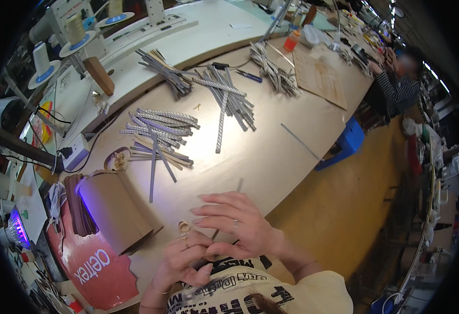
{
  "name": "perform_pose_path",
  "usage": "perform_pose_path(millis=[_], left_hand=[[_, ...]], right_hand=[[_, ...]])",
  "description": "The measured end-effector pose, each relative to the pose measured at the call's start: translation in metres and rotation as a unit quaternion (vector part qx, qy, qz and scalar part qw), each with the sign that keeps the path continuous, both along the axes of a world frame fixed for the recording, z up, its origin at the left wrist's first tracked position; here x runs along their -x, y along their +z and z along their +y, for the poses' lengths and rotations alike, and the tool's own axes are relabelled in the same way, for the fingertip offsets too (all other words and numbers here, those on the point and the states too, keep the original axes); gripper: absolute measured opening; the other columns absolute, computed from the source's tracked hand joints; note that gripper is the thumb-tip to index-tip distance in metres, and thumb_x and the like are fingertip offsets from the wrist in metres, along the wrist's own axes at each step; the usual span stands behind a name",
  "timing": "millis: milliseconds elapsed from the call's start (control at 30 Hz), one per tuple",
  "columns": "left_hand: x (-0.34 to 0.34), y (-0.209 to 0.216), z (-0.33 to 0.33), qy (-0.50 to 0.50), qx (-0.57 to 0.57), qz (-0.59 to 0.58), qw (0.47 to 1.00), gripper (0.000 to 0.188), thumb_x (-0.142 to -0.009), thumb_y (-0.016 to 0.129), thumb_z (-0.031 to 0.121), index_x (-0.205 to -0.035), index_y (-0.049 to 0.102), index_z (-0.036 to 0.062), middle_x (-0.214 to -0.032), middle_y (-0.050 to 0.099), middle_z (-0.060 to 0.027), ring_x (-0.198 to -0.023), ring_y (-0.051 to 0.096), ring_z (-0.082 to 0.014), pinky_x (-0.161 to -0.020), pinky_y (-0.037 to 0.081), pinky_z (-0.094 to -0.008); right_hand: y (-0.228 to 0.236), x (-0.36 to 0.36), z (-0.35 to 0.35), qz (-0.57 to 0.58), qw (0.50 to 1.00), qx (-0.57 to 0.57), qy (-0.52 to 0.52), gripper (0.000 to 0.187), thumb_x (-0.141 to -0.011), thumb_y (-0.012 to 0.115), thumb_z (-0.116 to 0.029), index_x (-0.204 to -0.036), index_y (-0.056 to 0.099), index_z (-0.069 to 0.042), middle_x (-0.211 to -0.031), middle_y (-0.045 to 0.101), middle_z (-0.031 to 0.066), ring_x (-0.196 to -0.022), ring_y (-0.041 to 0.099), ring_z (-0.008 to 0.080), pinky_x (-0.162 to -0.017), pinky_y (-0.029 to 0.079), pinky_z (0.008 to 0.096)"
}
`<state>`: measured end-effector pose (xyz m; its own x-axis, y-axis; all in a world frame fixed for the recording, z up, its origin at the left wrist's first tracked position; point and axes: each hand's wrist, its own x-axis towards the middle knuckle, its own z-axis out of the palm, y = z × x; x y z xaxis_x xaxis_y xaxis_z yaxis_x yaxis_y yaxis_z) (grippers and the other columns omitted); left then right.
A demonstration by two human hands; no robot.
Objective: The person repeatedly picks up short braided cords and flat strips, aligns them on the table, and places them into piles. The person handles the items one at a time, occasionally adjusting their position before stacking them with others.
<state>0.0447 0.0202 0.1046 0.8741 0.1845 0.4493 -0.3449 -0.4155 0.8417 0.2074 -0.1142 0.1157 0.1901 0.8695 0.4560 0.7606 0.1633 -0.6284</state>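
Observation:
In front of my body, a narrow grey strip point(215, 234) runs between my two hands. My left hand point(183, 257) has curled fingers closed on its near end. A small tan curl point(184, 226) shows at the fingertips of that hand. My right hand point(240, 222) lies across the strip with its fingers stretched out and apart, the thumb close to my left hand. A far part of the strip shows beyond the right fingers. Farther up the table lie a bundle of braided silver-grey strips point(164, 124) and flat grey and tan strips point(159, 154).
More grey strips point(232, 104) and a braided bundle point(274, 70) lie farther back. A brown sheet roll point(115, 209) stands at left on a red sheet point(91, 267). Thread spools point(75, 29) stand at far left. A blue stool point(347, 141) and a person point(397, 83) are at right.

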Motion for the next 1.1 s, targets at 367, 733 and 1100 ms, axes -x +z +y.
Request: perform_pose_path(millis=[367,733,1100], left_hand=[[-0.025,-0.035,-0.016,0.146,0.113,0.042,0.982,0.009,-0.086,0.062,0.01,-0.086,0.063,0.0005,-0.112,0.061,-0.0211,-0.085,0.062,-0.0197,-0.074,0.048,-0.0306],[0.005,-0.059,-0.009,0.257,0.042,0.173,0.95,0.007,-0.083,0.067,-0.003,-0.09,0.067,0.0003,-0.11,0.067,-0.0145,-0.079,0.064,-0.0154,-0.071,0.052,-0.0276],[-0.003,-0.054,-0.007,0.239,-0.016,0.177,0.955,0.013,-0.08,0.071,0.002,-0.092,0.068,0.0031,-0.106,0.069,-0.0117,-0.078,0.064,-0.0169,-0.072,0.051,-0.0296]], right_hand=[[-0.022,-0.061,-0.06,0.33,0.898,0.18,-0.229,0.019,-0.087,0.074,-0.019,-0.091,0.073,-0.001,-0.083,0.07,0.0063,-0.074,0.061,0.0102,-0.065,0.049,0.0278],[-0.115,-0.309,-0.08,0.181,0.83,0.272,-0.452,0.042,-0.082,0.075,-0.04,-0.061,0.068,-0.004,-0.057,0.063,0.0065,-0.05,0.054,0.0123,-0.051,0.043,0.031],[-0.115,-0.331,-0.065,0.021,0.73,0.475,-0.49,0.063,-0.072,0.07,-0.068,-0.065,0.073,-0.005,-0.073,0.072,0.0131,-0.072,0.071,0.0288,-0.069,0.055,0.0407]])
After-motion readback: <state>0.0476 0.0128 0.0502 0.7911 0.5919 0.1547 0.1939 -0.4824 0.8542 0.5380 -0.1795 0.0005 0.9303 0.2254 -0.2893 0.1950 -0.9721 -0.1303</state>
